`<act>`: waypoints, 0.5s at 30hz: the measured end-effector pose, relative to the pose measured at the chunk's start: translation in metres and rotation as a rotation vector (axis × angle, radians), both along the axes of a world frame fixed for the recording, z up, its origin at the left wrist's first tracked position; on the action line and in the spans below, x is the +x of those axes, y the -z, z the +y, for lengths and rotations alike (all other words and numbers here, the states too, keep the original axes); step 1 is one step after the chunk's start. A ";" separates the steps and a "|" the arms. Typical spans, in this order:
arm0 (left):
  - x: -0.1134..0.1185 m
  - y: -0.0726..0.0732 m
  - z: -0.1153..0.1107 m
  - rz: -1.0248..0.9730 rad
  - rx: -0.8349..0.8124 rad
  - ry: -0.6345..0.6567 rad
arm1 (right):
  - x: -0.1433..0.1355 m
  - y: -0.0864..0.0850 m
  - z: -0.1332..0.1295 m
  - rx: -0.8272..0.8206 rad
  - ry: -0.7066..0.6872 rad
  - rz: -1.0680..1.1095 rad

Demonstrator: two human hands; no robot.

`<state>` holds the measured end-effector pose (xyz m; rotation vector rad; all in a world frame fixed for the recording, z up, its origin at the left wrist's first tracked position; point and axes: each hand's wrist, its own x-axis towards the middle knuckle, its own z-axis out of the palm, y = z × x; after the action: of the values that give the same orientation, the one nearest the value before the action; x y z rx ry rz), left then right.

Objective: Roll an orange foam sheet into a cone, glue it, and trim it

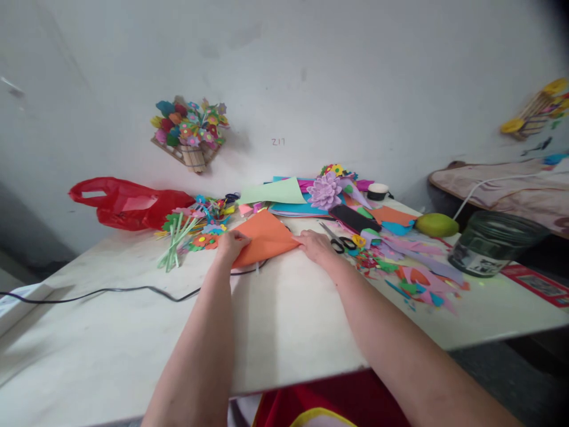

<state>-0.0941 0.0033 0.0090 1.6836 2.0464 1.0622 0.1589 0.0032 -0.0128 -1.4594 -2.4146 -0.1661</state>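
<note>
An orange craft sheet is held up between my two hands above the white table, its upper corner pointing away from me. My left hand pinches its left edge. At its right corner, my right hand is closed on the sheet. A black cord runs across the table and passes beneath the sheet. Just right of my right hand lie black-handled scissors, blades pointing away. Paper flowers and pale green stems lie left of my left hand.
A red plastic bag sits at the back left. Coloured sheets, a purple flower and a dark phone-like object lie at the back. Colourful scraps, a yellow-green fruit and a glass jar are on the right.
</note>
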 end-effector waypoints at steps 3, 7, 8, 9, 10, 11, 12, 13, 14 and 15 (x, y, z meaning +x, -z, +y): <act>0.000 0.002 0.001 0.009 0.011 -0.001 | 0.002 0.003 0.002 -0.015 0.012 0.072; 0.000 0.004 0.002 0.007 0.076 0.007 | 0.004 0.008 0.008 -0.095 -0.027 0.212; 0.000 0.004 0.003 0.013 0.087 0.007 | 0.004 0.008 0.010 -0.122 -0.042 0.241; 0.000 0.005 0.003 0.020 0.093 0.007 | 0.004 0.009 0.011 -0.150 -0.055 0.264; 0.000 0.005 0.003 0.024 0.094 0.008 | 0.004 0.009 0.013 -0.174 -0.063 0.283; 0.000 0.006 0.004 0.026 0.093 0.008 | 0.004 0.009 0.015 -0.195 -0.065 0.301; 0.000 0.007 0.004 0.027 0.089 0.009 | 0.004 0.009 0.016 -0.212 -0.062 0.319; 0.000 0.007 0.005 0.027 0.091 0.010 | 0.003 0.009 0.016 -0.224 -0.053 0.340; 0.000 0.008 0.005 0.028 0.096 0.010 | 0.002 0.009 0.017 -0.230 -0.038 0.361; -0.001 0.008 0.005 0.029 0.105 0.011 | 0.001 0.010 0.017 -0.235 -0.020 0.380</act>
<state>-0.0946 0.0088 0.0010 1.7680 2.0298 1.1665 0.1604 0.0201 -0.0224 -1.4089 -2.1874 0.3793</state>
